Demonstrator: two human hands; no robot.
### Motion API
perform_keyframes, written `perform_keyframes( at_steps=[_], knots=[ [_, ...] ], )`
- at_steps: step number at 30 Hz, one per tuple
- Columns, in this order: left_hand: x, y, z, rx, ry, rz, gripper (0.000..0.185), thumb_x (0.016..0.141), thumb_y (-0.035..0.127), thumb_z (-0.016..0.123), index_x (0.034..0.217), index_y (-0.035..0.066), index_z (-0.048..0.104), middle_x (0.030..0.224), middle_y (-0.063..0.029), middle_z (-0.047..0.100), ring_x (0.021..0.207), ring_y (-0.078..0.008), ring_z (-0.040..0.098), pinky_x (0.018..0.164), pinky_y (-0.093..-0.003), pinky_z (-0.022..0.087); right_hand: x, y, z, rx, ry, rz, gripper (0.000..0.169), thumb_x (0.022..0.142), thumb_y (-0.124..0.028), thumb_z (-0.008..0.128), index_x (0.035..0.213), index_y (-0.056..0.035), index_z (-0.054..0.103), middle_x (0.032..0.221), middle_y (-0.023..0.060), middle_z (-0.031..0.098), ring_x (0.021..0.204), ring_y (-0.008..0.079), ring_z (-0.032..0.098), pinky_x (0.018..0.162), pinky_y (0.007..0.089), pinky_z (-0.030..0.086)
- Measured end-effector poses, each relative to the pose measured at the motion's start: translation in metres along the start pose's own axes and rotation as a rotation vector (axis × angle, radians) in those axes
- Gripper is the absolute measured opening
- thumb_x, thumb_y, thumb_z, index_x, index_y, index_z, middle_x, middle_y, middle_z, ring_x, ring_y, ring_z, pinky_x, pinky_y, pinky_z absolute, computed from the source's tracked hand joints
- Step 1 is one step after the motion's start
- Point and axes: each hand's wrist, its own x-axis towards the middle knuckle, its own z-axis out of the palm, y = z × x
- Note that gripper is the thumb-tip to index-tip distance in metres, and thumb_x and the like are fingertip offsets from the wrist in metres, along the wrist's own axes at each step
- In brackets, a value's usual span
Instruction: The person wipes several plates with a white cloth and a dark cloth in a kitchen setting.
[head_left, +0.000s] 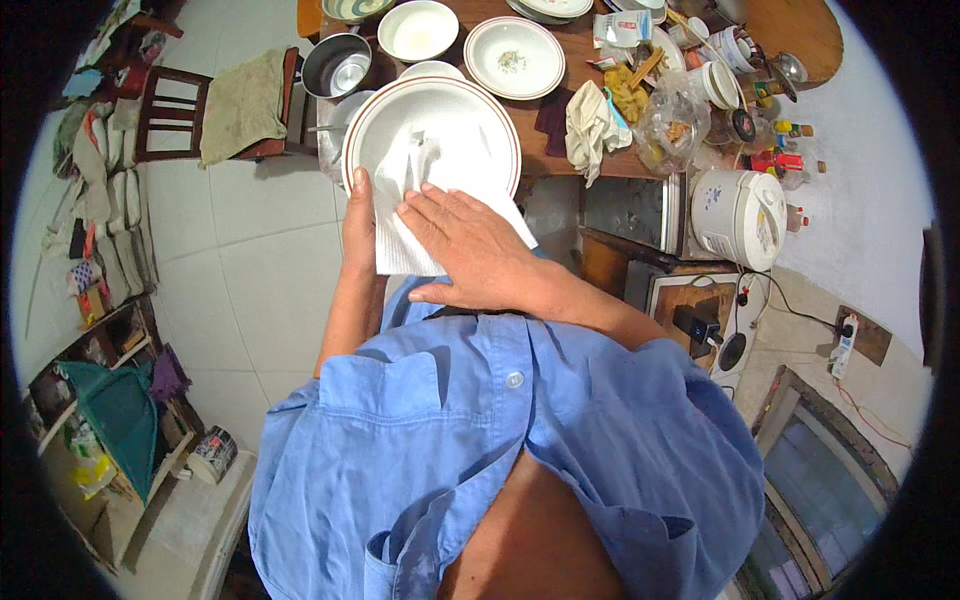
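A large white plate (442, 101) with brown rim lines is in front of my body, near the table's front edge. My left hand (360, 229) holds it at its near left rim, thumb on top and fingers hidden below. A ribbed white paper towel (401, 244) lies over the plate's near part and hangs past its rim, with a raised fold near the middle. On top of the towel my right hand (469, 240) rests flat, palm down, thumb out to the side; it does not pinch the towel.
On the wooden table (540, 161) stand a steel saucepan (337, 66), a white bowl (418, 31) and a flower-patterned plate (514, 58). Crumpled cloth (587, 127) hangs over its front edge. A rice cooker (735, 217) is to the right; a chair (240, 109) stands left.
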Motion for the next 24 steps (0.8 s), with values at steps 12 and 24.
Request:
perform_keyframes(
  at_steps=[12, 24],
  knots=[
    [-0.006, -0.007, 0.039, -0.002, 0.057, 0.144, 0.061, 0.096, 0.040, 0.052, 0.134, -0.007, 0.048, 0.121, -0.0220, 0.064, 0.108, -0.0307, 0.066, 0.097, -0.0421, 0.053, 0.020, 0.022, 0.013, -0.350, 0.596, -0.104, 0.020, 0.082, -0.013, 0.065, 0.099, -0.0039, 0.070, 0.102, 0.0093, 0.072, 0.100, 0.0236, 0.069, 0.080, 0.0314, 0.057],
    [0.004, 0.004, 0.038, -0.126, 0.057, 0.055, 0.062, 0.101, 0.045, 0.045, 0.140, -0.004, 0.044, 0.127, -0.0204, 0.061, 0.111, -0.0280, 0.065, 0.099, -0.0389, 0.052, 0.027, 0.027, 0.013, -0.345, 0.500, -0.169, 0.025, 0.078, -0.014, 0.065, 0.100, -0.0029, 0.068, 0.104, 0.0099, 0.071, 0.101, 0.0241, 0.069, 0.084, 0.0325, 0.056]
  ],
)
